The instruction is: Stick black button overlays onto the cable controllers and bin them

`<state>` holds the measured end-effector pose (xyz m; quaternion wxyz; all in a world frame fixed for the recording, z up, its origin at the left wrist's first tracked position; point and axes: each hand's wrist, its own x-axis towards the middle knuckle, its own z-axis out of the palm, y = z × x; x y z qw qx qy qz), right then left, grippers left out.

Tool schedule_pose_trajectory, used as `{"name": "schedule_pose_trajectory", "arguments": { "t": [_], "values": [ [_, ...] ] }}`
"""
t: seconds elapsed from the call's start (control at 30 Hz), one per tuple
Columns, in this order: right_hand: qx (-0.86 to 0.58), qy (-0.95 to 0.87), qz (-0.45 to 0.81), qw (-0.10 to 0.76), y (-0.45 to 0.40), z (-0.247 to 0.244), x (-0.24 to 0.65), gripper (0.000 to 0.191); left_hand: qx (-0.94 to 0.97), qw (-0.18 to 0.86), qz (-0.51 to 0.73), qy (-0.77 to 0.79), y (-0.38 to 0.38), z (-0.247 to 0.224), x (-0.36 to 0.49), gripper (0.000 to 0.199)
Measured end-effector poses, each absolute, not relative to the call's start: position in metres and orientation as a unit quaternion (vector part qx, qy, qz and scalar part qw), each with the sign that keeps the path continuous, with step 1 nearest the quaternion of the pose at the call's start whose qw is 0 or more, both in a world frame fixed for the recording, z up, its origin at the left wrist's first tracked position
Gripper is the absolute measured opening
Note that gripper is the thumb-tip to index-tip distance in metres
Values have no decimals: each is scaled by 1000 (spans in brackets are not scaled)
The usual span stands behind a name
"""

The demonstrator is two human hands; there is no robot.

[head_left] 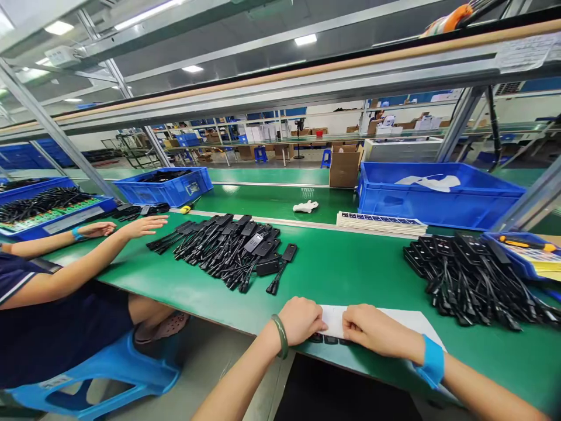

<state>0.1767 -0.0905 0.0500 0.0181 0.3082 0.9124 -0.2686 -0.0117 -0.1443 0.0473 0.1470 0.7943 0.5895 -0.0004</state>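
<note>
A white sheet [405, 318] lies flat on the green tabletop [359, 269], small dark pieces [331, 340] along its near edge.

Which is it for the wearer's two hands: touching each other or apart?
Apart. The head view shows a strip of the white sheet between the left hand and the right hand.

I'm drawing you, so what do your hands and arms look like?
My left hand has a smooth, rounded green bangle at the wrist. My right hand has a wide, bright blue wristband. Neither hand wears a glove, and no sleeves show on my forearms.
</note>
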Motion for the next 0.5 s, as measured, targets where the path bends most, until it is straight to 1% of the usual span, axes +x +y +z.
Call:
{"name": "schedule_pose_trajectory", "arguments": {
  "t": [0.07, 0.13, 0.27, 0.5],
  "values": [
    [308, 919, -246, 21, -90, 49, 181, 16, 801, 134, -17, 583, -144, 50, -9, 23],
    [317, 920, -232, 18, -88, 46, 182, 20, 808, 121, -29, 576, -142, 51, -3, 28],
    [317, 915, -250, 12, -84, 40, 180, 25, 832, 109, -33, 542, -135, 46, 13, 42],
    [278, 917, -287, 22, -74, 51, 204, 16, 839, 106, -28, 533, -125, 33, 19, 34]
  ]
}}
